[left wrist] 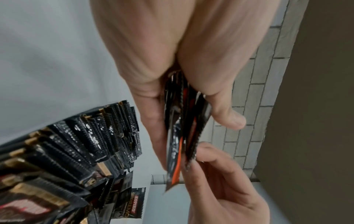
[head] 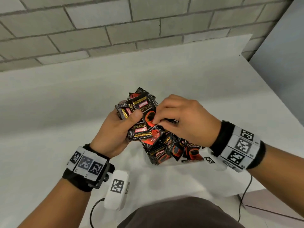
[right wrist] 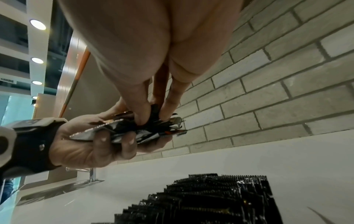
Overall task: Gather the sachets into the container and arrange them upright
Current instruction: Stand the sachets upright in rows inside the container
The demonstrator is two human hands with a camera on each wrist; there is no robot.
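Note:
My left hand [head: 130, 119] grips a fanned bundle of black and red coffee sachets [head: 143, 109] above the white table. My right hand [head: 157, 123] reaches in from the right and pinches one sachet on the bundle's top face. In the left wrist view the bundle [left wrist: 180, 136] shows edge-on between thumb and fingers [left wrist: 153, 121], with the right hand's fingertips [left wrist: 206, 151] on its end. Below the hands, several more sachets [head: 172, 152] stand packed in a row [right wrist: 210, 200]. The container around them is hard to make out.
The white table [head: 49, 104] ends at a grey brick wall [head: 115, 22] behind and drops off at the right edge [head: 271, 99]. A white tagged camera housing [head: 116, 190] with a black cable hangs under my left wrist. Another cable [head: 245, 195] hangs at the right.

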